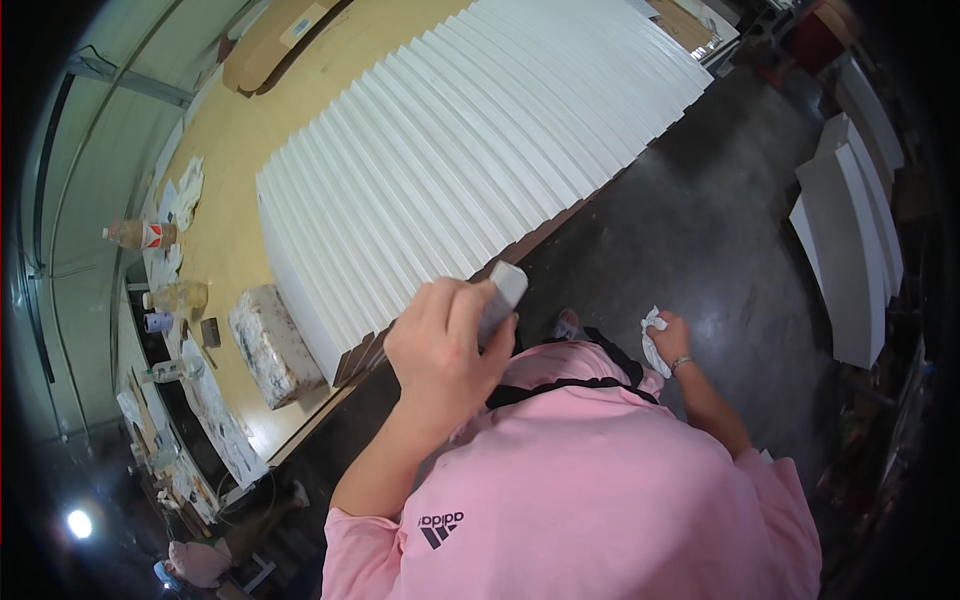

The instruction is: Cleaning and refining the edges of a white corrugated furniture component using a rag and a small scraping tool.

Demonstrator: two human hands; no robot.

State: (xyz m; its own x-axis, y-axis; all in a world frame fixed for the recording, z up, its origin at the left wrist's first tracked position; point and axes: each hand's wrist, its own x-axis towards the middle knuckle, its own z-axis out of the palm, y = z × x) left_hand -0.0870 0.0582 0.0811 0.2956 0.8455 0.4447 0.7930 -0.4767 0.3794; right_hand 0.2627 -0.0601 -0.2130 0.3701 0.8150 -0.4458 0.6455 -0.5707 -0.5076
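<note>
My left hand point(445, 345) is raised in front of my chest, at the near edge of the table. Its fingers and thumb are closed round a small grey-white rectangular block point(510, 284), whose far end sticks out past the fingertips. Low at my right side, my right hand point(671, 338) grips a crumpled white cloth or tissue point(650, 340). Just beyond the left hand, long white panels point(440, 150) lie overlapped in a stepped row across the table. Brown edges show along their near side.
A stained, wrapped block point(272, 345) sits on the yellowish tabletop point(235, 225). Bottles point(140, 234) and rags stand at its left edge, with a cardboard piece point(275, 45) at the far side. White panels point(845, 240) stand on the right. Another person point(200, 562) is at lower left.
</note>
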